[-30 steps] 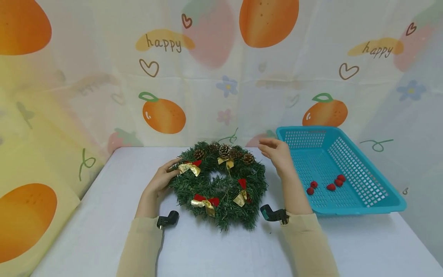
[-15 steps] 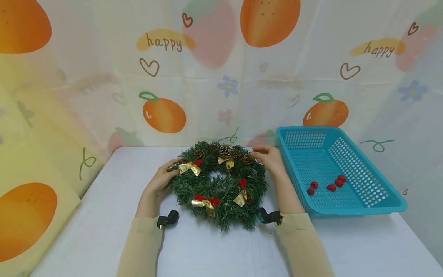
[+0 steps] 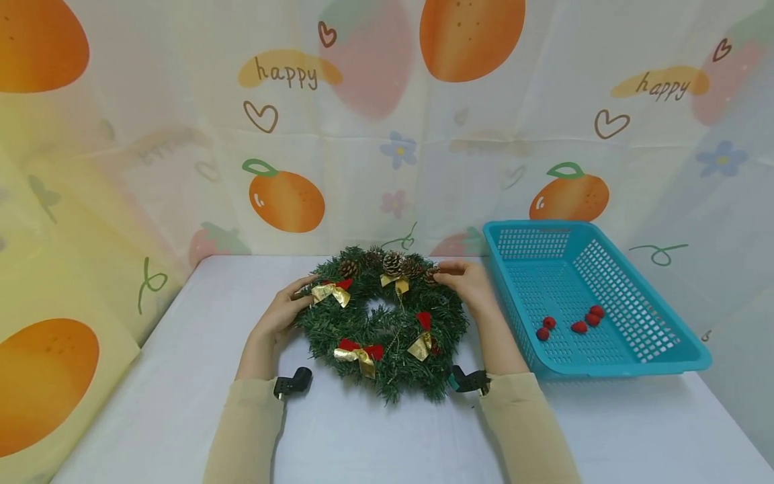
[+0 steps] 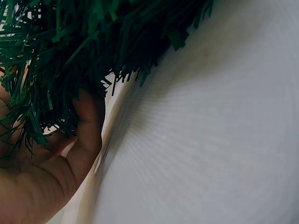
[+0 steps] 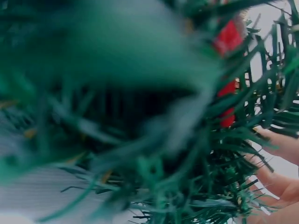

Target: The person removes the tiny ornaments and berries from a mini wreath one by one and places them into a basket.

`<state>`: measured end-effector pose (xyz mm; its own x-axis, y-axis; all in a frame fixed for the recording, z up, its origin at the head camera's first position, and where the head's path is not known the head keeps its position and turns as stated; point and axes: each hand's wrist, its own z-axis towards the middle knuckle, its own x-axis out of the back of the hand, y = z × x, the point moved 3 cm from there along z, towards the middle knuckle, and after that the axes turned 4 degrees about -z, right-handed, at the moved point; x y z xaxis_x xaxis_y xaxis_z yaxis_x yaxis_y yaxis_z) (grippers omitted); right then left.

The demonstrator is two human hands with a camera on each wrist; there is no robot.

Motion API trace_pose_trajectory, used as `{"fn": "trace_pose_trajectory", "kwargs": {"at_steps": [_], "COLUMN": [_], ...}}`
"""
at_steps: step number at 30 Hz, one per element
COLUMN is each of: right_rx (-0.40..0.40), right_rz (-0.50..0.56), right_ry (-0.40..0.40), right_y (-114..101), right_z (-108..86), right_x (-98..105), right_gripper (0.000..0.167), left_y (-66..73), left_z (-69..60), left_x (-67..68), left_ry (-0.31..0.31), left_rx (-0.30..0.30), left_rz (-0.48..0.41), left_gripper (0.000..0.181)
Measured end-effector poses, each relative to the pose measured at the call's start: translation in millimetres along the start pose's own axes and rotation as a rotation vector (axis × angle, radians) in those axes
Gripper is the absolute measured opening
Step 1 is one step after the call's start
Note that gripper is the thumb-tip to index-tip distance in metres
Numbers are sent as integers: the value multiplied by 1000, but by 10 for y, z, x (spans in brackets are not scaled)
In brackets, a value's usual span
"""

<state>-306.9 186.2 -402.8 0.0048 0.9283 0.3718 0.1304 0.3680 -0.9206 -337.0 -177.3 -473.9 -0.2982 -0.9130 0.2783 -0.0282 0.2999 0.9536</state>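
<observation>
A green wreath (image 3: pixel 387 329) with pine cones and gold-and-red bows lies flat on the white table. My left hand (image 3: pixel 281 313) grips its left edge beside a gold bow (image 3: pixel 330 294); in the left wrist view the left hand (image 4: pixel 51 179) has its fingers curled in the needles (image 4: pixel 60 70), some hidden by them. At the upper right edge, my right hand (image 3: pixel 470 286) holds the wreath by the outermost pine cone (image 3: pixel 431 275). Blurred needles fill most of the right wrist view, with fingers of the right hand (image 5: pixel 280 184) at the lower right and a red ribbon (image 5: pixel 228 42) above.
A blue perforated basket (image 3: pixel 629 369) stands at the right, close to my right hand, with several red berries (image 3: pixel 578 327) inside. Behind the table (image 3: pixel 387 447) hangs a printed cloth (image 3: pixel 363 161).
My right hand has moved left from beside the basket onto the wreath's upper right edge and taken hold of it. My left hand and the wreath have stayed in place.
</observation>
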Motion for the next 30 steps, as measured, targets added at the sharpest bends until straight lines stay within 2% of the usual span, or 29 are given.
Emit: {"fn": "trace_pose_trajectory", "kwargs": {"at_steps": [16, 30], "right_rx": [-45, -42], "right_rz": [-62, -133], "right_ry": [6, 43], "right_y": [54, 48], "right_z": [5, 0], "right_x": [-38, -41], "right_gripper": [51, 43], "left_y": [12, 19], "left_z": [1, -6], "left_x": [-1, -6], "left_ry": [7, 15], "left_rx": [4, 24], "left_rz": [-3, -1], "left_gripper": [59, 57]}}
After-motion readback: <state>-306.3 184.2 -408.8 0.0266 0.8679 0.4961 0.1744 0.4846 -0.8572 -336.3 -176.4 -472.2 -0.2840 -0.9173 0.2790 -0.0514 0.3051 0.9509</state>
